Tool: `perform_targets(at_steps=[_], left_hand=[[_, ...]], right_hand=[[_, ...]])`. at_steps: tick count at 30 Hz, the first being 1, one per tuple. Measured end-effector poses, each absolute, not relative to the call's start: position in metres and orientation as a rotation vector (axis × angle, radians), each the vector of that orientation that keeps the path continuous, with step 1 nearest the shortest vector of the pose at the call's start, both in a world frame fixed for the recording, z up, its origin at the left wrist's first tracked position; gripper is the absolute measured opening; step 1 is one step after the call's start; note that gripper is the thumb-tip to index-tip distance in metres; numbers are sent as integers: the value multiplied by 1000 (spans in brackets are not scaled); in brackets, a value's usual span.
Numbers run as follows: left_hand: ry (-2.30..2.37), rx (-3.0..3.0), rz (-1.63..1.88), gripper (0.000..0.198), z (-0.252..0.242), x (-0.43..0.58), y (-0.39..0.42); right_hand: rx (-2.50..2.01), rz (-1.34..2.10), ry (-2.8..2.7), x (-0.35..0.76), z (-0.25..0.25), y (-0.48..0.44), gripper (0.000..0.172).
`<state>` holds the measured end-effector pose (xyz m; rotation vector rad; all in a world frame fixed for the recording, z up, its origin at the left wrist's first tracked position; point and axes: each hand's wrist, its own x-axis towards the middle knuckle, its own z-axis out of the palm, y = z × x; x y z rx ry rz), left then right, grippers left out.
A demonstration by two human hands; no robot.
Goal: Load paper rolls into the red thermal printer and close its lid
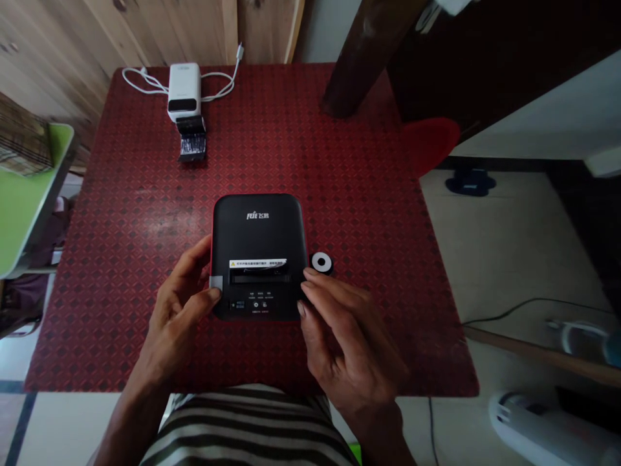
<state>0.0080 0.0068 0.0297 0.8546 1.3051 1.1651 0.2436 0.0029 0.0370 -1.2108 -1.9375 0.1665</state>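
Observation:
A black label printer point(257, 236) with a white logo, a paper slot and small buttons lies in front of me on the red patterned table. My left hand point(177, 304) grips its left side, thumb over the top edge by a grey tab point(216, 283) and fingers down along the side. On the other side, my right hand point(347, 323) has its fingertips and thumb close together against the printer's right edge. A small roll point(321, 262) with a white face and dark centre sits just right of the printer, beyond my right fingertips.
At the back left of the table point(272, 142) stands a white device point(185, 90) with a dark printed strip point(193, 145) hanging from its front and a white cable point(226, 81) around it. A dark post point(356, 58) rises at the back right, near a red chair point(431, 142).

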Motion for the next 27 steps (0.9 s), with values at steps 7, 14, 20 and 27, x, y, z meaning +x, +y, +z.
perform_targets(at_steps=[7,14,20,27], left_hand=[[1346,698,1177,62,40,16,10],[1359,639,1197,62,43,21,13],[1346,691,1228,61,38,20,14],[1287,831,1204,64,24,10,8]], right_hand=[[-1191,151,-1934,244,35,4,31],[-1189,153,-1920,243,33,5,33],[-1262,65,-1867,241,31,1,51],[-1166,150,-2009,246,47,13,36]])
